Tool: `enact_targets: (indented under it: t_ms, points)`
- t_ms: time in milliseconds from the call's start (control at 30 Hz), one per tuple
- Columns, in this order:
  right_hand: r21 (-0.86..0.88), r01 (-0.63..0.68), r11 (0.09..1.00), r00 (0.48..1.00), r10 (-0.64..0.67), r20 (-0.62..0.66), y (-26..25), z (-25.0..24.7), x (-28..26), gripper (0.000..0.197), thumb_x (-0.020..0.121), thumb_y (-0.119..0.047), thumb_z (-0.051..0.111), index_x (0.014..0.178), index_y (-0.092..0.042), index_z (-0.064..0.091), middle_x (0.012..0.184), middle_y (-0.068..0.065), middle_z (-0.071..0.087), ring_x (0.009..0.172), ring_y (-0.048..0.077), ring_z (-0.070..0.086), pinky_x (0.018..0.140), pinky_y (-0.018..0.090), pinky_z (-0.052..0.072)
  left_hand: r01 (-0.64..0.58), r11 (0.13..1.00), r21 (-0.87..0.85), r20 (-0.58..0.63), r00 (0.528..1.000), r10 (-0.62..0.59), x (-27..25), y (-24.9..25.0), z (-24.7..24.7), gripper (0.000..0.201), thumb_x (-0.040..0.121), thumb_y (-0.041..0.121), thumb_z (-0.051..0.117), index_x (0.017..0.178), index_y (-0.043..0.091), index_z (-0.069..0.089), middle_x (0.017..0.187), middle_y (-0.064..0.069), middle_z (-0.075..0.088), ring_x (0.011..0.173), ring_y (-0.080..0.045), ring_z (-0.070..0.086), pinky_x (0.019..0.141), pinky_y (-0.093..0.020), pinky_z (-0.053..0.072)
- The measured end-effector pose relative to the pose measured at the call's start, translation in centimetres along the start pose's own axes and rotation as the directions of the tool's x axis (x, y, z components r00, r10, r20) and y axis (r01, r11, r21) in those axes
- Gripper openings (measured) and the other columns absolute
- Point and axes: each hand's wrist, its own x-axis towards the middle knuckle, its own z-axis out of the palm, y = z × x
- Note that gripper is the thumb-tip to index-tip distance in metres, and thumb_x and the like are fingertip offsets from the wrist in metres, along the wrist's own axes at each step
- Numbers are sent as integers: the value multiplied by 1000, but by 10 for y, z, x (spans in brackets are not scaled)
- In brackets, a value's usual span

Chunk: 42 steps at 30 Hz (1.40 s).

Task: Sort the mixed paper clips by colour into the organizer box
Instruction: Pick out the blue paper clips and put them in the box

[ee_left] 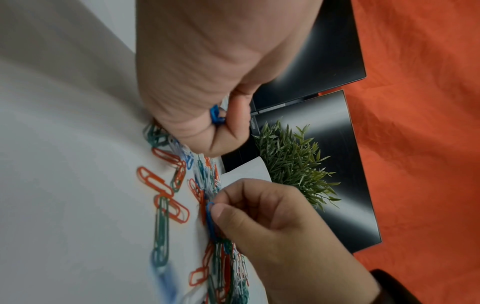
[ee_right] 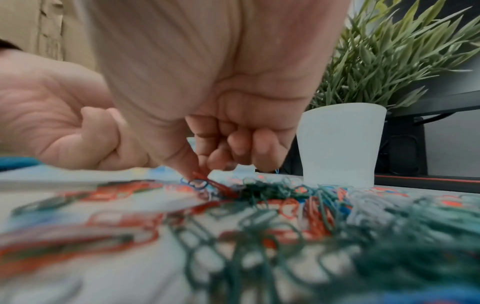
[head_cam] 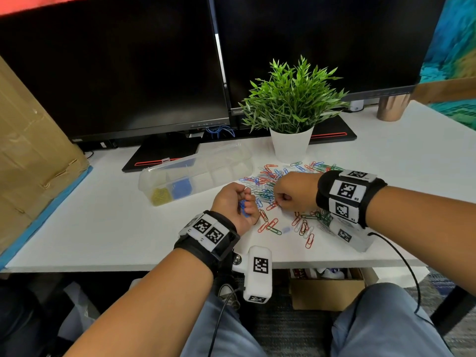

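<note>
White surface [head_cam: 386,161], potted green plant in a white pot [head_cam: 291,145], two dark monitors [head_cam: 116,68] side by side behind it, copper-coloured cup [head_cam: 392,108] at far right, cardboard panel [head_cam: 28,150] at left, open cardboard box [head_cam: 325,289] under the surface

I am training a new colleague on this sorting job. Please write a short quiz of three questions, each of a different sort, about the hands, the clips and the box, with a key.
1. True or false: the left hand holds blue paper clips in its curled fingers.
2. Multiple choice: the right hand pinches a clip over the mixed pile. By the left wrist view, its colour is A) yellow, B) blue, C) white.
3. Fill in: the organizer box already has yellow clips in one end compartment and ____ clips in the one beside it.

Key: 1 true; 2 B; 3 blue.
</note>
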Motion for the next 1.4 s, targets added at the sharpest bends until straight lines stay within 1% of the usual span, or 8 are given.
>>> enact_targets:
  t_ms: [167, 300, 433, 567, 800, 1000, 1200, 1400]
  points:
    - [241, 3, 971, 957, 67, -281, 4, -11, 2, 15, 89, -18, 56, 85, -8, 67, 79, -1, 61, 75, 17, 54, 69, 26, 43, -31, 992, -124, -7, 1000, 30, -4, -4, 6, 21, 93, 12, 42, 80, 0, 53, 77, -16, 52, 70, -25, 54, 52, -31, 56]
    - [379, 67, 923, 923, 86, -374, -6, -19, 7, 15, 88, -17, 62, 89, -7, 74, 83, -1, 69, 76, 12, 60, 69, 23, 46, 22, 993, -113, 57, 998, -16, -6, -8, 10, 24, 97, 16, 41, 93, -3, 55, 92, -22, 56, 96, -36, 56, 79, -44, 52]
    - [379, 94, 921, 933, 51, -355, -13, -18, 9, 13, 88, -19, 65, 92, -12, 76, 86, -2, 72, 74, 9, 60, 67, 20, 47, 32, 991, -129, 19, 999, -30, 0, -9, 8, 21, 95, 15, 41, 81, 3, 53, 77, -13, 53, 65, -21, 54, 53, -27, 50]
    - [403, 81, 912, 929, 77, -362, -12, -20, 4, 16, 89, -22, 65, 97, -13, 76, 89, 1, 72, 80, 13, 63, 74, 25, 50, 28, 999, -40, -29, 999, -29, 2, 1, -1, 35, 91, 19, 40, 57, 20, 30, 41, 4, 26, 28, -10, 20, 30, -11, 13]
    - [166, -27, 986, 992, 47, -115, -14, -19, 19, 20, 89, -16, 59, 97, -19, 77, 99, -3, 72, 92, 17, 63, 80, 24, 49, -58, 994, -96, -66, 996, 52, -5, 23, -11, 41, 92, 24, 44, 55, 22, 25, 38, 6, 20, 26, -10, 15, 31, -10, 9]
    - [102, -109, 989, 988, 119, -98, -28, -11, 44, 15, 79, -25, 70, 67, -17, 66, 81, 3, 72, 81, 21, 66, 76, 33, 56, -64, 993, -102, -65, 996, 57, -5, 23, -18, 34, 93, 20, 39, 59, 15, 39, 41, 6, 31, 28, -7, 21, 31, -11, 14]
    - [87, -176, 981, 982, 181, -59, -28, -11, 57, 25, 78, -29, 77, 90, -9, 68, 97, 7, 70, 93, 24, 65, 84, 34, 55, -60, 992, -108, -61, 997, 53, 1, 23, -22, 30, 91, 18, 40, 61, 14, 42, 47, 5, 33, 31, -7, 22, 33, -11, 15]
    - [170, -233, 958, 969, 244, -47, -20, -9, 58, 24, 78, -31, 76, 86, -11, 68, 90, 6, 69, 87, 23, 64, 70, 28, 50, -56, 994, -93, -53, 997, 51, 4, 25, -26, 28, 90, 19, 40, 63, 15, 43, 49, 5, 34, 33, -7, 23, 33, -11, 17]
